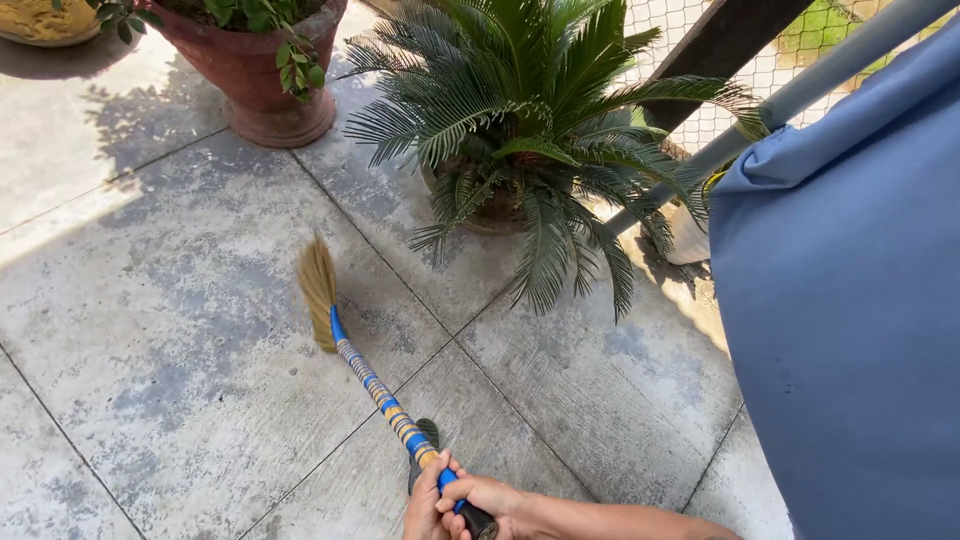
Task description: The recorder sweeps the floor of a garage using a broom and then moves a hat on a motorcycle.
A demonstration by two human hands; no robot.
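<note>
Nearest to us, at the bottom edge of the view, our right hand point(470, 500) is clenched around the end of the broom point(375, 385), fingers wrapped over the blue grip just above its black butt cap. Our left hand point(425, 505) lies against it on the left side, touching the same handle; we cannot tell whether it is fully closed on it, since the frame cuts it off. From our hands the handle, wound in blue, yellow and pale bands, runs up and to the left, tilted low over the grey stone floor point(180, 330). Its straw-coloured bristles point(318, 290) splay upward and look slightly blurred, their tips over a stained tile.

To our right a large blue cloth point(850, 320) hangs and fills that side of the view. Further on, a spiky green palm-like plant point(530, 130) spreads its fronds over its pot. Beyond it to the left stands a reddish clay pot point(265, 85) with small leaves, and wire mesh fencing point(680, 50) closes the far side.
</note>
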